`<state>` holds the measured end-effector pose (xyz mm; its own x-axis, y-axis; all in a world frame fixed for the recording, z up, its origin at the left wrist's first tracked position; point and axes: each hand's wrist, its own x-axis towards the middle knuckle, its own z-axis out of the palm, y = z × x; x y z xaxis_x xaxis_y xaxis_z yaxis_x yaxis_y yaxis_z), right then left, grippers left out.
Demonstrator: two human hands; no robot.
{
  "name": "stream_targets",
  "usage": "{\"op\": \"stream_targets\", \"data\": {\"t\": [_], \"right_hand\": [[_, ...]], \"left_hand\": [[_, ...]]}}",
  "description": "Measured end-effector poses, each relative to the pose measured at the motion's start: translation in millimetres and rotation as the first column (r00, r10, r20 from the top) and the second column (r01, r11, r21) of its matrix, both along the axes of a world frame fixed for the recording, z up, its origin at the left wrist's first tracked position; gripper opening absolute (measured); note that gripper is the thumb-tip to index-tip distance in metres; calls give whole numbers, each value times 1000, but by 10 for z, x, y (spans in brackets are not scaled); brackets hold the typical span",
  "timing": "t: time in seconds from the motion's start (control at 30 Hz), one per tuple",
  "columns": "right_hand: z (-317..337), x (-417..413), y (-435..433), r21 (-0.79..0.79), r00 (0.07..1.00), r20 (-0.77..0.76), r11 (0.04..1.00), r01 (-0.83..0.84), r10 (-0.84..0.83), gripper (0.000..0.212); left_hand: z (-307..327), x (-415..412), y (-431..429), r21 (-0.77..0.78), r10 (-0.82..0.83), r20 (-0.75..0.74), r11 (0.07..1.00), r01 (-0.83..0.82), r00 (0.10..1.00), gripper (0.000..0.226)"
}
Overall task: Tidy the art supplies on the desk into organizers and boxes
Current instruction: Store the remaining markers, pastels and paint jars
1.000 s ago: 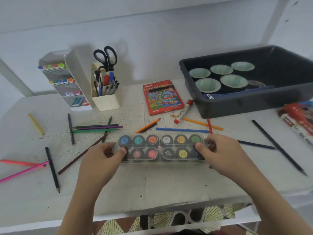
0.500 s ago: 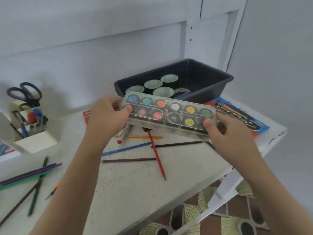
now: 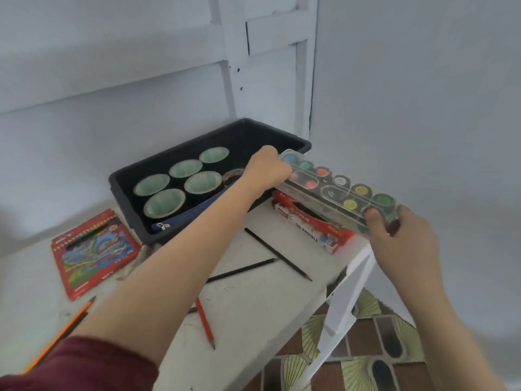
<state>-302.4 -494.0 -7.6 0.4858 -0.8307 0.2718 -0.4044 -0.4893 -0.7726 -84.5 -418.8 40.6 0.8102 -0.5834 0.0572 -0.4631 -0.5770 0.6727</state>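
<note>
I hold a clear paint set [image 3: 338, 190] with several coloured pots in the air, above the desk's right end. My left hand [image 3: 266, 170] grips its far end, right by the black bin's near right corner. My right hand [image 3: 400, 238] grips its near end, thumb on top. The black bin [image 3: 121, 187] holds several pale green cups, a tape roll and a blue pouch. A red oil pastels box [image 3: 313, 232] lies on the desk under the paint set.
A red coloured-pencil box [image 3: 93, 252] lies left of the bin. Two black pencils [image 3: 277, 252] cross near the desk's right edge; a red pencil [image 3: 204, 323] and an orange pencil [image 3: 59, 334] lie nearer me. Past the desk's right edge is patterned floor [image 3: 366, 354].
Both hands lifted the paint set off the desk and carried it right, toward the bin's right end. My view has swung right; the pen organizers have left the frame.
</note>
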Motion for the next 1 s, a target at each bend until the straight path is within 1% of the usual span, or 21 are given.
{"op": "stream_targets", "data": {"t": [0.1, 0.17, 0.23, 0.27, 0.43, 0.57, 0.63, 0.73, 0.83, 0.9, 1.0], "right_hand": [[-127, -3, -99, 43, 998, -20, 997, 56, -56, 28], [-207, 11, -156, 63, 996, -52, 995, 76, -72, 31], [-277, 39, -167, 80, 995, -78, 994, 75, -69, 38], [-307, 54, -175, 83, 994, -86, 994, 76, -69, 41], [-391, 103, -140, 81, 995, -80, 995, 61, -54, 39], [-439, 118, -93, 101, 994, -103, 994, 37, -26, 45], [-441, 122, -78, 104, 994, -105, 994, 28, -17, 46], [-423, 133, -61, 125, 991, -135, 992, 20, -3, 61], [-402, 151, -22, 130, 989, -147, 991, 34, -14, 71], [-391, 177, 9, 141, 988, -151, 990, 32, -10, 77], [-395, 224, 39, 167, 990, -141, 986, 22, 1, 82]], "left_hand": [[-129, -26, -250, 57, -56, -24, 997, 57, 998, 9], [-202, -34, -359, 87, -72, -24, 993, 74, 997, 9], [-264, -34, -404, 104, -68, 4, 992, 67, 998, 6], [-290, -32, -439, 108, -63, 24, 992, 61, 998, 8], [-381, -48, -465, 132, -78, 114, 989, 63, 990, 16], [-461, -147, -471, 295, -129, 229, 954, 58, 965, 32], [-456, -204, -470, 322, -105, 227, 946, 27, 968, 37], [-439, -242, -437, 325, -106, 202, 945, 35, 974, 41], [-442, -248, -358, 301, -139, 169, 950, 83, 976, 42], [-449, -241, -284, 249, -153, 129, 961, 117, 980, 37], [-472, -206, -133, 125, -148, 68, 982, 139, 987, 22]]}}
